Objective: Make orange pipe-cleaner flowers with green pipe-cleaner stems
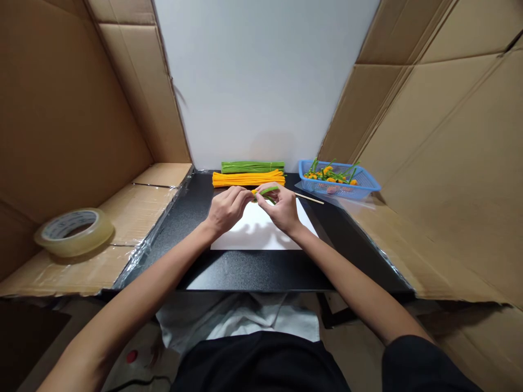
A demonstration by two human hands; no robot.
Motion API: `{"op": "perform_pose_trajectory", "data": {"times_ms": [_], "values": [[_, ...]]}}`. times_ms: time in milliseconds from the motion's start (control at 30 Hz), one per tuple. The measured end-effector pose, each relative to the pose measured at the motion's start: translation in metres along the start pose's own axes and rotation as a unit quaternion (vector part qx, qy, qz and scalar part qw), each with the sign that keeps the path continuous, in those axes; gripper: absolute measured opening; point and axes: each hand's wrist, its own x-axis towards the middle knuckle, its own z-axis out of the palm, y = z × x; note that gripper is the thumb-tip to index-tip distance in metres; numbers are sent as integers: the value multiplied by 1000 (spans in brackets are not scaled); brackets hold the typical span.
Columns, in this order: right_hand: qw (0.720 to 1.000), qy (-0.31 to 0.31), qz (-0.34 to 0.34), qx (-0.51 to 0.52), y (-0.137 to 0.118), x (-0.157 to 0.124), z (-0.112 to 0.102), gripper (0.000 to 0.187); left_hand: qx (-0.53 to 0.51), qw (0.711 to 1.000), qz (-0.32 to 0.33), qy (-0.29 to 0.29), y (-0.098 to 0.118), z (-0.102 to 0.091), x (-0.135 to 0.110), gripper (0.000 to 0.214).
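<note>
Head view: both hands meet over the white sheet [265, 237], fingertips nearly touching. Green strip [268, 189] sits right at the grip, on the right hand's [283, 208] side of the gap; long axis roughly 9 to 3 o'clock, tipped up a little toward 3. Right hand is nearer to it: thumb and forefinger curled in a loose ring, pinching it, the rest of the fingers bent. Left hand [230, 209] comes in from 9 o'clock, fingertips pinched together on a small yellow bit [254, 191] at the strip's 9 o'clock end; exact contact partly hidden. More green shows under the right fingers; can't tell if same piece. From the grip: yellow bundle [248, 179] at 11 o'clock, green bundle [252, 167] behind it near 12, blue basket [347, 190] between 2 and 3, thin stick [312, 198] at 3.
</note>
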Motion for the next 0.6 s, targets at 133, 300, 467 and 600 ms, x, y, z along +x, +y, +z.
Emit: {"op": "perform_pose_trajectory", "data": {"times_ms": [133, 300, 467, 600], "values": [[999, 9, 4, -31, -3, -1, 2, 7, 6, 1000, -16, -13, 1, 2, 0, 15], [999, 22, 31, -13, -6, -2, 3, 12, 22, 1000, -14, 1, 2, 1, 0, 14], [1000, 4, 26, -7, -3, -2, 0, 15, -2, 1000, -10, 5, -1, 1, -1, 13], [998, -15, -9, -55, -1, -1, -3, 16, -39, 998, -34, -32, -5, 1, -2, 15]]}}
